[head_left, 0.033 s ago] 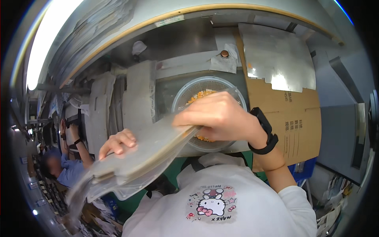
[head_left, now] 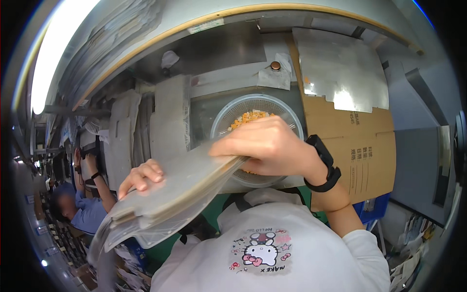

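A thick stack of flat, pale grey translucent sheets (head_left: 182, 182) is tilted in front of me, its lower left end blurred and drooping. My right hand (head_left: 262, 146) is closed around its right end, fingers over the top, and wears a black wristband. At the far left edge, my left hand (head_left: 143, 177) has its fingers bent over onto the top sheet; its thumb and palm are hidden. Behind my right hand stands a round grey-blue colander (head_left: 219, 121), partly covered by hand and stack. Small orange and white pieces (head_left: 248, 118) lie in it.
Flat brown cardboard (head_left: 340, 141) lies to the right with a shiny metal sheet (head_left: 340, 63) over it. Several grey panels (head_left: 170, 112) stand at the left. A brown round cap (head_left: 276, 65) rests on white paper (head_left: 275, 80) beyond the colander. A co-worker (head_left: 90, 209) sits far left.
Both hands and the stack have shifted slightly left. The stack's drooping lower left end has swung a little. More of the orange pieces shows above my right hand.
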`<state>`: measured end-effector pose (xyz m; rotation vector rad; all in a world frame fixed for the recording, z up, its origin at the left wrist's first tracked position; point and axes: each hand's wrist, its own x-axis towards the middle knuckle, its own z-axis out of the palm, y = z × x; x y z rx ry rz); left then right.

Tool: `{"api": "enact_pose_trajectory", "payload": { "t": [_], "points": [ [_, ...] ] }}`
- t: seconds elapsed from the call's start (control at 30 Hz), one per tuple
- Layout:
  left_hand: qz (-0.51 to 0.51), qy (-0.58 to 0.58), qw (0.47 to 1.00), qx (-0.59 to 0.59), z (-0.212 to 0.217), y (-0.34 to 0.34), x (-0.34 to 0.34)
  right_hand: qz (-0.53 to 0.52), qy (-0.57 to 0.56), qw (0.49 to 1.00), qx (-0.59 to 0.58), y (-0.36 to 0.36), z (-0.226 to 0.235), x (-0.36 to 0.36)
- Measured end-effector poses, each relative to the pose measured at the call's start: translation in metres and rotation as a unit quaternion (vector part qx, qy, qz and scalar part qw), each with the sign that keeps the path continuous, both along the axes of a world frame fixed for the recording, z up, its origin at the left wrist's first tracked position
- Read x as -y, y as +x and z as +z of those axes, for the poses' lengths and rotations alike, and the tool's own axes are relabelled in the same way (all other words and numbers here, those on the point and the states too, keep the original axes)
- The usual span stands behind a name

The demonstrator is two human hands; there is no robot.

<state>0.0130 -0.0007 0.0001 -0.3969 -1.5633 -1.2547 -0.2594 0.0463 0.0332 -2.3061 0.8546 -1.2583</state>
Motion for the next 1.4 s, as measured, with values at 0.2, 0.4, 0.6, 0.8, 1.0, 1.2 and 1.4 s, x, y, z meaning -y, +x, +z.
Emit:
{"api": "enact_pose_trajectory", "payload": {
  "t": [0.2, 0.4, 0.6, 0.8, 1.0, 1.2, 1.4],
  "points": [
    [0.018, -0.021, 1.0, 0.007, 0.009, -0.005, 0.012, -0.038, 0.061, 0.994, 0.077, -0.005, -0.011, -0.021],
    [0.014, 0.003, 1.0, 0.013, 0.006, -0.004, 0.008, 0.029, 0.159, 0.981, 0.11, -0.017, -0.025, -0.045],
    [0.072, 0.005, 0.996, 0.052, 0.015, -0.002, 0.001, -0.009, 0.119, 0.961, 0.25, -0.021, -0.031, -0.062],
    [0.069, 0.0, 0.996, 0.062, 0.02, 0.0, -0.003, 0.053, 0.098, 0.956, 0.272, -0.014, -0.021, -0.056],
    [0.087, 0.013, 0.993, 0.074, 0.021, 0.003, -0.01, 0.031, 0.1, 0.968, 0.226, -0.012, -0.018, -0.05],
    [0.103, 0.017, 0.989, 0.101, 0.021, 0.011, -0.012, -0.065, 0.322, 0.93, 0.164, -0.003, -0.026, -0.052],
    [0.099, 0.021, 0.992, 0.078, 0.018, 0.008, -0.013, -0.066, 0.408, 0.897, 0.155, 0.0, -0.038, -0.054]
  ]
}}
